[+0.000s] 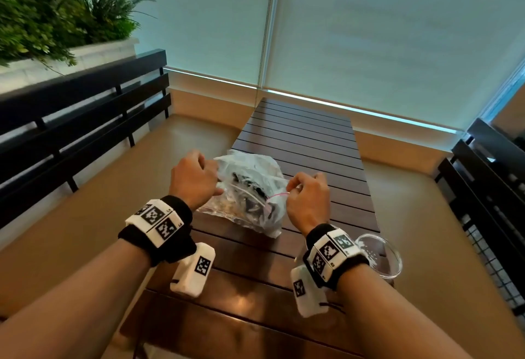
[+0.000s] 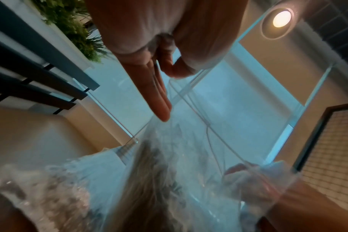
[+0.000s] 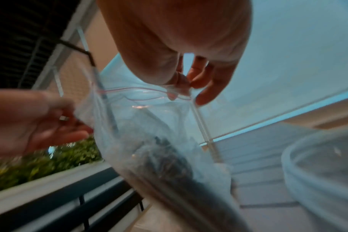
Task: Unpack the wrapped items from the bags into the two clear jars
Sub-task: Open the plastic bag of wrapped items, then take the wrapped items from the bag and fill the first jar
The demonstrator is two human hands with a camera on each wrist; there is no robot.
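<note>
Dark slatted wooden worktop (image 1: 306,142) runs toward frosted window blinds, black benches on both sides, planter w/ greenery at far left.

Clear zip bag (image 1: 250,191) sits mid-worktop, lifted at its mouth, bottom resting on the slats. Holds a jumble of dark and pale wrapped items (image 1: 250,185); exact count not readable through the crinkled plastic. Red zip line runs along the mouth; in the right wrist view the two lips look parted, prob. partly unsealed, though blur makes that unsure.

Right hand (image 1: 308,199) pinches the bag's top edge at the right end of the zip, thumb and forefinger closed on the plastic, other fingers curled. Left hand (image 1: 194,181) grips the opposite edge of the mouth, fingers curled over, back of hand up. Both wrists raised above the worktop, forearms reaching in from the near edge, roughly parallel; bag stretched between the two hands.

Clear jar (image 1: 380,256) stands at the worktop's right edge, just beside and under the right wrist, apart from the bag. Only one jar in view.
</note>
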